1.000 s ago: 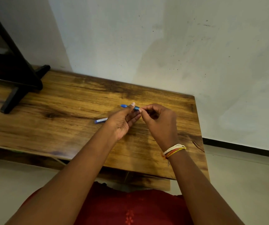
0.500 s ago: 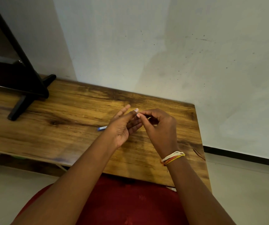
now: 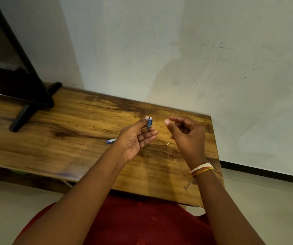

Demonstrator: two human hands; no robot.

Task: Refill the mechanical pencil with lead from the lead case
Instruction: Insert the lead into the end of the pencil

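My left hand (image 3: 135, 138) holds the blue mechanical pencil (image 3: 149, 122) between thumb and fingers, its end pointing towards me, above the wooden table (image 3: 71, 138). My right hand (image 3: 186, 137) hovers a short way to the right of the pencil and does not touch it. Its fingers are curled with thumb and forefinger close together, and I cannot tell whether they pinch anything. The blue lead case (image 3: 111, 140) lies on the table left of my left hand, partly hidden by it. A tiny white piece (image 3: 168, 143) lies on the table between my hands.
A black stand (image 3: 29, 96) rests on the table's far left. A pale wall runs along the back edge, and the table's right edge is just beyond my right wrist. Tiled floor lies below to the right.
My right hand has drawn away to the right from the pencil's end, which it was pinching. The pencil has turned end-on in my left hand. The white piece now shows on the table.
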